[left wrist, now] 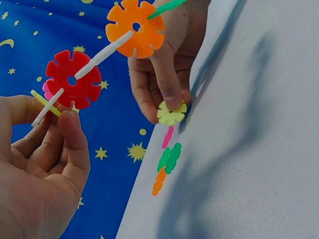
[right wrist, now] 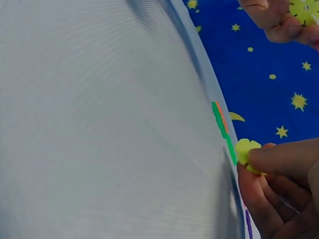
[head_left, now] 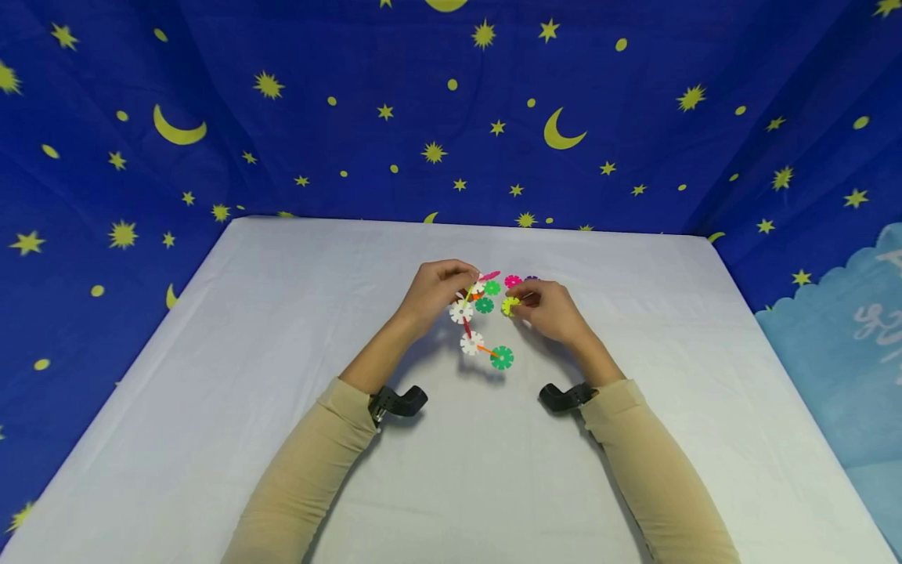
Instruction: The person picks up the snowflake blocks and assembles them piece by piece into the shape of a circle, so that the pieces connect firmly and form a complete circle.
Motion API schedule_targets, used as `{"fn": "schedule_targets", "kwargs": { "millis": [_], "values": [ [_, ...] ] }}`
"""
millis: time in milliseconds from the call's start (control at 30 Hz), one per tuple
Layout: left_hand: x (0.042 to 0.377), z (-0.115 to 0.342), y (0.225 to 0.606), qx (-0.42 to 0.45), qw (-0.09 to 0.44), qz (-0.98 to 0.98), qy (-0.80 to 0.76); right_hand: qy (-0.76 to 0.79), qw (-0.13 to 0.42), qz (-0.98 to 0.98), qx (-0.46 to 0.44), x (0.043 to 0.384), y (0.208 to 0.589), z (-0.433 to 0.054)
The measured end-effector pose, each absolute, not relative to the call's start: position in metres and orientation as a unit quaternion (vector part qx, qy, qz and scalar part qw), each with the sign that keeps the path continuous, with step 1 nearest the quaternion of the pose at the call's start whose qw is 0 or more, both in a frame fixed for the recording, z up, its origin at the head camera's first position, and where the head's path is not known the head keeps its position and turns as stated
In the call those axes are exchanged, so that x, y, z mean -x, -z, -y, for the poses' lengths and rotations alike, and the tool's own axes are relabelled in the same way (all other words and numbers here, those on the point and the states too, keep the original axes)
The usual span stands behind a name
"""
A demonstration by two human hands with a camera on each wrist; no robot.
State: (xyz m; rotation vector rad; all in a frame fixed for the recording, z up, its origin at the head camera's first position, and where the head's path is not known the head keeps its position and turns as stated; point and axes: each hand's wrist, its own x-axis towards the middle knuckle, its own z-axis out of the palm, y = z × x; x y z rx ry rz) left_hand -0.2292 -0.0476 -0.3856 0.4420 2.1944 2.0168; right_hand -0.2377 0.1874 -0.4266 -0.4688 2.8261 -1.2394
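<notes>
My left hand (head_left: 431, 296) pinches a chain of slotted plastic discs between thumb and fingertips, above the table. In the left wrist view its fingers grip a yellow disc (left wrist: 40, 99) seen edge-on. From there the chain goes on through a red disc (left wrist: 87, 82), a white disc (left wrist: 102, 56), an orange disc (left wrist: 117, 22) and a green disc (left wrist: 167, 7). A pink disc (head_left: 489, 276) juts out near the left fingertips. My right hand (head_left: 553, 312) pinches a single yellow disc (right wrist: 245, 148) by thumb and fingers, a short way right of the chain.
Loose discs lie on the white tabletop (head_left: 211, 352) beyond and between the hands: green (head_left: 492, 288), another green (head_left: 484, 305), orange (left wrist: 159, 181), pink (head_left: 512, 280) and purple (head_left: 532, 278). A blue star-patterned curtain (head_left: 395, 78) hangs behind the table's far edge.
</notes>
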Motion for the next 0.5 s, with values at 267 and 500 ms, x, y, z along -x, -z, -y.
{"fn": "schedule_targets", "kwargs": {
  "millis": [267, 500],
  "values": [
    [0.230, 0.048, 0.388, -0.160, 0.041, -0.726, -0.668, 0.461, 0.015, -0.875, 0.146, 0.238, 0.422, -0.191],
    [0.230, 0.047, 0.389, -0.163, 0.037, -0.721, -0.673, 0.504, 0.000, -0.854, 0.130, 0.237, 0.415, -0.192]
  ]
}}
